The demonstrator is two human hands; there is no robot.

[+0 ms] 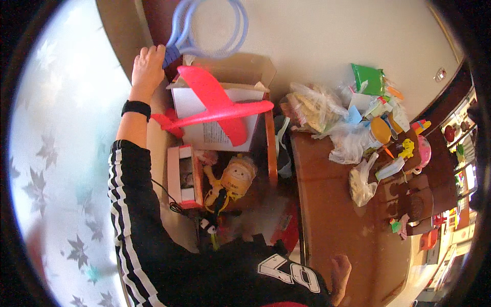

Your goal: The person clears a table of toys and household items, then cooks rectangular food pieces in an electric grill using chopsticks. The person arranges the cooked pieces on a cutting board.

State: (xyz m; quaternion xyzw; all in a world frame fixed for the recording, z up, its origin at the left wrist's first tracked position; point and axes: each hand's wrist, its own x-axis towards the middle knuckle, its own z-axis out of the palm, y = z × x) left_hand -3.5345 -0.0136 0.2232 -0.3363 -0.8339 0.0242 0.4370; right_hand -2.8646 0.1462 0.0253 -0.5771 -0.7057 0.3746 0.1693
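My left hand [149, 64], with a black band on the wrist, grips the dark blue wrapped handles of light blue toy rackets [241, 23] near the wall. Below and to the right of it, a pink-red foam toy plane [215, 111] lies over an opened cardboard box [245, 63] and a white printed panel. Under the plane are a red and white box [172, 176] with an opening, a plush toy [238, 174] and a small panda figure [209, 225]. Low at the right, my right hand [340, 270] appears over the brown table, fingers partly hidden; no held thing is visible.
The glossy brown table [326, 199] fills the right side. Along its far end lie clear plastic bags [314, 105], a green packet [368, 79], a jar with a yellow-brown lid [380, 130] and a yellow toy [406, 149]. A curtain with leaf patterns [46, 153] hangs at the left.
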